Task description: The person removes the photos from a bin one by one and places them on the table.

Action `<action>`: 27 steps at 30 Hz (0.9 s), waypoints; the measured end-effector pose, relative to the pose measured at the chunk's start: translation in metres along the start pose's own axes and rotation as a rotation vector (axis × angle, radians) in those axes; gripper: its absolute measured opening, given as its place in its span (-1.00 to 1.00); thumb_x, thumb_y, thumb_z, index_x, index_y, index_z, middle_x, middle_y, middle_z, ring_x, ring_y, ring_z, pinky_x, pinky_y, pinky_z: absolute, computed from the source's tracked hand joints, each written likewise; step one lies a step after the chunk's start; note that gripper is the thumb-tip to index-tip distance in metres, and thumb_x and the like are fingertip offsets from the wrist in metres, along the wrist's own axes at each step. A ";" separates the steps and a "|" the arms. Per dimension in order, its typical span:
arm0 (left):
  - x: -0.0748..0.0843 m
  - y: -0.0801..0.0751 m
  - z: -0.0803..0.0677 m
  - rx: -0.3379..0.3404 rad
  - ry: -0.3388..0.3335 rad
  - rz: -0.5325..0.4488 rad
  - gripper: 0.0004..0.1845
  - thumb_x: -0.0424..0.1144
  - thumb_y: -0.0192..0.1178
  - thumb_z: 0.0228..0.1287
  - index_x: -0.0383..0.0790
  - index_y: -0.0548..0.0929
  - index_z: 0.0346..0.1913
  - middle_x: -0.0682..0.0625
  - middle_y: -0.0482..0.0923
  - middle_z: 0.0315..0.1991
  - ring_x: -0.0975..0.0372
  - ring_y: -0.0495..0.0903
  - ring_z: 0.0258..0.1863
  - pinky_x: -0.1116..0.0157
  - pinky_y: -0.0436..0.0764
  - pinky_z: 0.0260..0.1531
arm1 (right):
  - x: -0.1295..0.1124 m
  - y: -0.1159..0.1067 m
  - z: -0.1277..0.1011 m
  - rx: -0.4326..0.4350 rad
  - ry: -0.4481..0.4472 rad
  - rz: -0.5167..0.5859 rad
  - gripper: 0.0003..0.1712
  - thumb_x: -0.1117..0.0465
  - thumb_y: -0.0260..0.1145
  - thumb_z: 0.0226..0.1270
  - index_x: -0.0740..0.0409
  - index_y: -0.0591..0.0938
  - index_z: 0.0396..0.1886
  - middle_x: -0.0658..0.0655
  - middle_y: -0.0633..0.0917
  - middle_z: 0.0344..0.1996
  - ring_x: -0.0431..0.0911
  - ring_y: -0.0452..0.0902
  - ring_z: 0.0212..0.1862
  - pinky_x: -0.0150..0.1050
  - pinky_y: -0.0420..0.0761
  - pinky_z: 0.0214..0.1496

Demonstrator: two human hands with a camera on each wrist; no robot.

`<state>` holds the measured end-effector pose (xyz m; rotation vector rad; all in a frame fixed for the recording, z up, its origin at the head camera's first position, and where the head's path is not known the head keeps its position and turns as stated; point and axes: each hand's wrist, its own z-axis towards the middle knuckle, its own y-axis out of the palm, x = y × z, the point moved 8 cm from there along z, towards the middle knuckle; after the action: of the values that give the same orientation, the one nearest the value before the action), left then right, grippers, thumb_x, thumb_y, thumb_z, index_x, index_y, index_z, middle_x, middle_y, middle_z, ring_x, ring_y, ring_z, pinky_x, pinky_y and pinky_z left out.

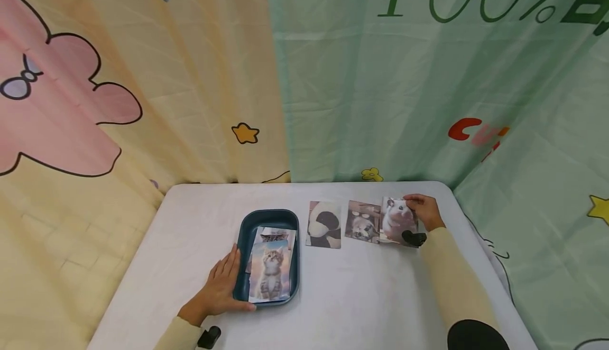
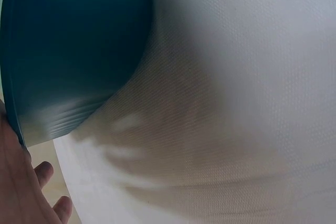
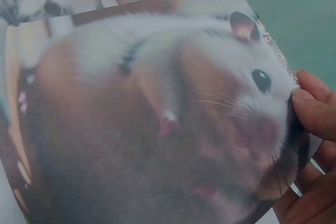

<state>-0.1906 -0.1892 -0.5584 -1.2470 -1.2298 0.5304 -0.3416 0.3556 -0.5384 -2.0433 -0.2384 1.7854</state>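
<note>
At the table's far right, my right hand pinches a picture card of a hamster by its upper right edge. In the right wrist view the thumb lies over the card's printed face, and the card bows slightly. Its left edge overlaps a cat picture card. My left hand rests against the left side of a dark teal tray, fingers extended along the wall and thumb at the front corner. Inside the tray lies a small pile of picture cards, topped by a striped kitten card.
A black-and-white animal card lies between the tray and the cat card. White cloth covers the table. Printed curtains hang behind the table's far edge and down its right side.
</note>
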 end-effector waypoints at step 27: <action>0.002 -0.001 0.000 -0.020 -0.007 -0.012 0.51 0.47 0.34 -0.27 -0.47 -0.25 0.48 -0.35 -0.40 0.51 -0.22 -0.16 0.45 -0.27 -0.11 0.32 | -0.033 0.072 -0.023 -0.160 -0.026 -0.051 -0.59 0.29 0.18 0.43 0.42 0.50 0.19 0.40 0.54 0.13 0.23 0.48 0.15 0.12 0.43 0.22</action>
<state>-0.1905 -0.1882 -0.5570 -1.2548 -1.2505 0.5156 -0.3351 0.2733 -0.5366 -2.1027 -0.4502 1.8143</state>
